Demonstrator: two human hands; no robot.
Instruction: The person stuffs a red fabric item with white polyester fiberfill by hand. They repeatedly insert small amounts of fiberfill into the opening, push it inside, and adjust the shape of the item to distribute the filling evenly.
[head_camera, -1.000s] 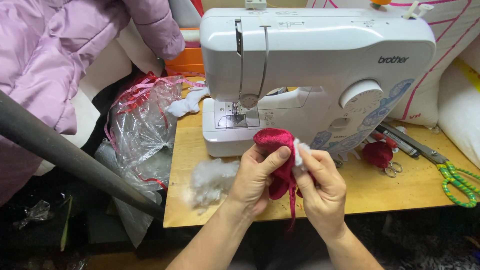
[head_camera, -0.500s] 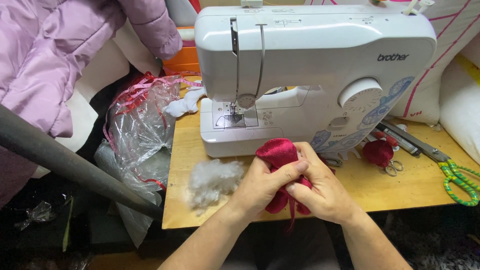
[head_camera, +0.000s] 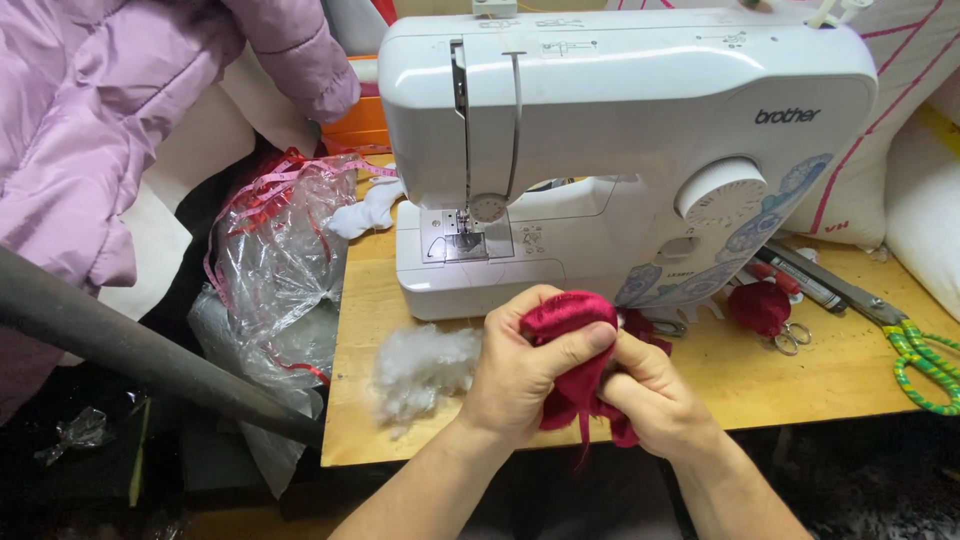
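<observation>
While a white sewing machine (head_camera: 620, 150) stands at the back of a pale wooden table (head_camera: 800, 380), a small piece of dark red velvety fabric (head_camera: 568, 325) is held up just in front of it, over the table's near edge. The left hand (head_camera: 520, 375) is closed around the fabric, its thumb pressed flat across the front. The right hand (head_camera: 655, 395) is curled tight against the fabric's other side, its fingertips hidden in the folds. A tuft of white fibre stuffing (head_camera: 420, 370) lies on the table just left of the hands. A crumpled clear plastic bag with red ribbon (head_camera: 275, 260) hangs off the table's left edge. To the right, a second dark red stuffed piece (head_camera: 758, 306) lies near small silver snips (head_camera: 790, 340), and large scissors with green-and-yellow wrapped handles (head_camera: 900, 335) lie beyond. A lilac padded jacket (head_camera: 110, 120) is seen at upper left.
</observation>
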